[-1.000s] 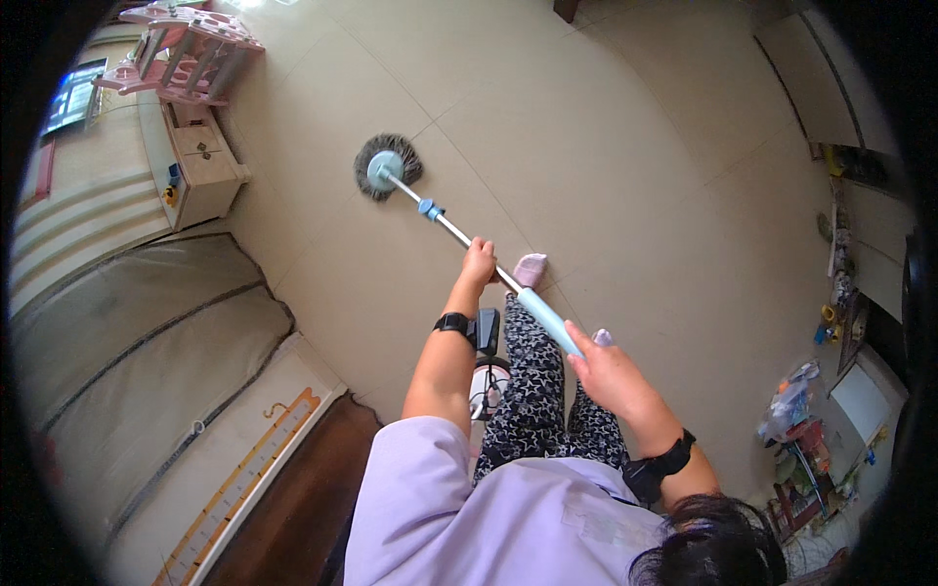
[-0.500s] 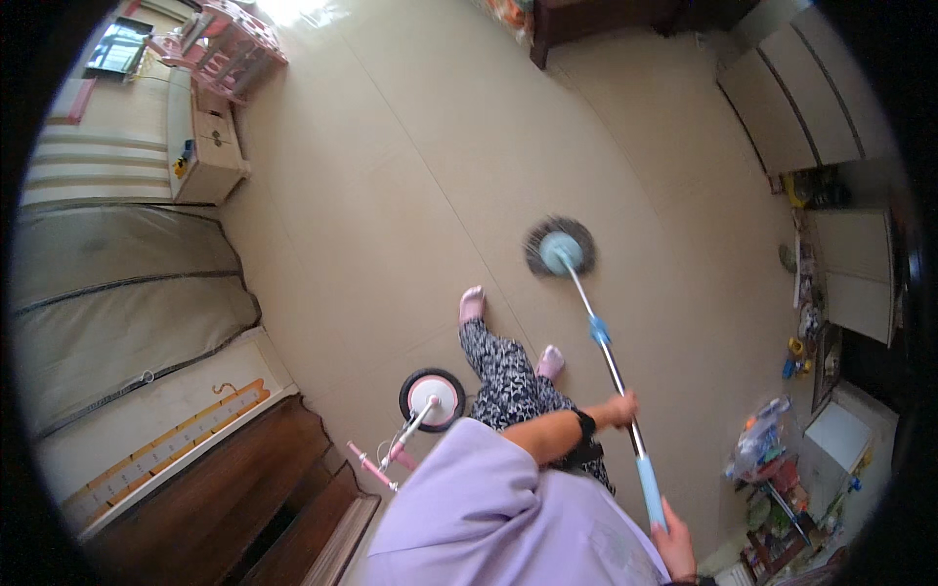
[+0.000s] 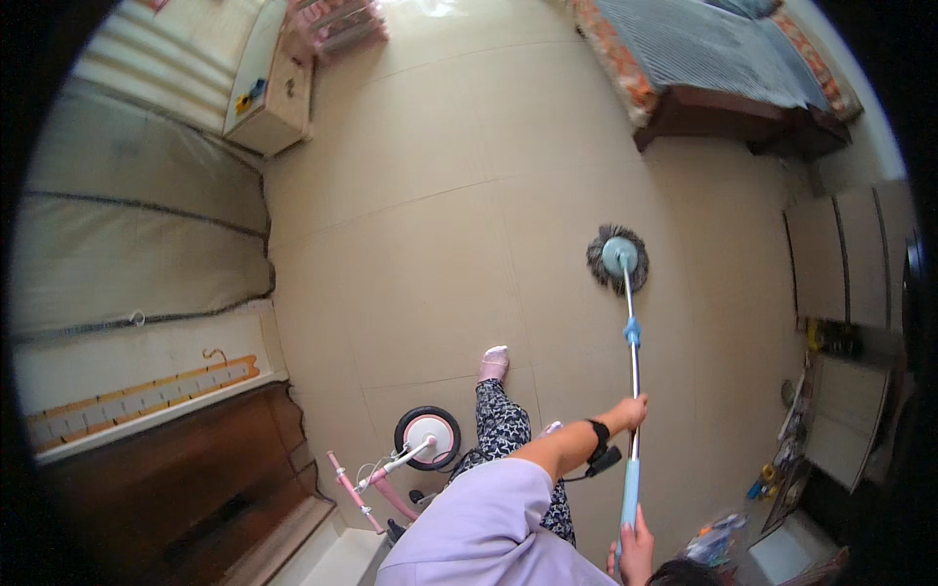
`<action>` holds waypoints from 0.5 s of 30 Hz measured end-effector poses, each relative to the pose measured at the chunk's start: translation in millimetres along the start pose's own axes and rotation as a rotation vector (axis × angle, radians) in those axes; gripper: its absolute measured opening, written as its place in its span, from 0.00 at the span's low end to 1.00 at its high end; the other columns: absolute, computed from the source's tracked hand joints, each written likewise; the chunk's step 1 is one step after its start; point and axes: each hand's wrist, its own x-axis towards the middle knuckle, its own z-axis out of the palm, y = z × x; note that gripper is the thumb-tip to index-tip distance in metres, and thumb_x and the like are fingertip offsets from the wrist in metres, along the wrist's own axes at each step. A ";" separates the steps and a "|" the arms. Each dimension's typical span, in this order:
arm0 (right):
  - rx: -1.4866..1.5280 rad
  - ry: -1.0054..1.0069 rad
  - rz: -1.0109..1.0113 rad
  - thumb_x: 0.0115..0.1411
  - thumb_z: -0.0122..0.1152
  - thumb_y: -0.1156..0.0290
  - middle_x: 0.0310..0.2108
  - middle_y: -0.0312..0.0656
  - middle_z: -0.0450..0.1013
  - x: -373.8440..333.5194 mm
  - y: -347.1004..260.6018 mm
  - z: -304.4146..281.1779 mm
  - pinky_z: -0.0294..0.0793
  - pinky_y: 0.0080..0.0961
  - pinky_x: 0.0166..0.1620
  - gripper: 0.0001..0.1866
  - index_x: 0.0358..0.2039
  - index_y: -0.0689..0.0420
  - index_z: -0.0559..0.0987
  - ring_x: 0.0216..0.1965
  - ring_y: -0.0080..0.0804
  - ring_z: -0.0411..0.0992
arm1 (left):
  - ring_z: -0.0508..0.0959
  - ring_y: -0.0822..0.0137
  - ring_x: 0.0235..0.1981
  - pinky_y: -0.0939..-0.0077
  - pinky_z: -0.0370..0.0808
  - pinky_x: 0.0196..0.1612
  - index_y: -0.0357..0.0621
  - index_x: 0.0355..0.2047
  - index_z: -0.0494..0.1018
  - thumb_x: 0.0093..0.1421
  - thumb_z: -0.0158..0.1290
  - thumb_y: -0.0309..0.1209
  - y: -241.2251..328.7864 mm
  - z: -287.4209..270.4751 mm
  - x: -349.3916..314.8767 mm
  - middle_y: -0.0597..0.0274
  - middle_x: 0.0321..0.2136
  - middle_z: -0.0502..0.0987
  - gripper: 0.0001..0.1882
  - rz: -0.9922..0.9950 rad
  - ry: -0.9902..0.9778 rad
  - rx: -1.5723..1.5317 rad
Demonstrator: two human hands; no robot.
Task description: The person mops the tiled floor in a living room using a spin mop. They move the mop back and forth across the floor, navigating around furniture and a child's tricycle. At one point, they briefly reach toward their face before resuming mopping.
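A spin mop with a long metal pole (image 3: pixel 634 371) reaches away from me on my right side. Its round light-blue head with grey strands (image 3: pixel 618 259) rests on the tiled floor. Partway up the pole, my left hand (image 3: pixel 631 412) is closed around the metal shaft. Lower in the view, my right hand (image 3: pixel 635 549) wraps the light-blue handle (image 3: pixel 630 493) near its end. A dark strap with a small black piece (image 3: pixel 599 441) sits at my left wrist.
Close by on my left stands a child's pink bicycle (image 3: pixel 428 441). A bed (image 3: pixel 708 107) is at the far right, and a wooden cabinet (image 3: pixel 278 103) at the far left. Cabinets (image 3: pixel 845 259) and clutter, including a plastic bag (image 3: pixel 715 539), line the right side.
The mop head has moved right across the floor, and its pole now stands straighter in view. Both hands keep their grip. My view has turned, bringing more of the bed in.
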 end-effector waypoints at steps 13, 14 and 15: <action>-0.612 -0.294 -0.184 0.69 0.46 0.68 0.17 0.34 0.63 118.4 -214.1 171.6 0.66 0.24 0.12 0.30 0.71 0.42 0.55 0.11 0.23 0.63 | 0.77 0.40 0.35 0.48 0.74 0.38 0.44 0.42 0.65 0.66 0.44 0.38 -113.5 -343.5 -31.2 0.40 0.33 0.76 0.12 -0.180 0.648 -0.286; -0.644 -0.315 -0.159 0.69 0.47 0.68 0.18 0.34 0.63 116.4 -216.2 183.3 0.66 0.24 0.13 0.30 0.71 0.43 0.56 0.12 0.23 0.63 | 0.76 0.40 0.33 0.49 0.74 0.37 0.44 0.41 0.66 0.65 0.44 0.39 -128.5 -350.2 -54.1 0.40 0.34 0.75 0.12 -0.224 0.663 -0.394; -0.675 -0.331 -0.139 0.69 0.47 0.68 0.18 0.34 0.63 113.7 -217.3 192.4 0.66 0.24 0.14 0.30 0.70 0.43 0.56 0.13 0.22 0.64 | 0.76 0.42 0.33 0.49 0.74 0.37 0.43 0.41 0.66 0.66 0.45 0.39 -141.3 -357.9 -73.8 0.41 0.34 0.75 0.13 -0.286 0.656 -0.448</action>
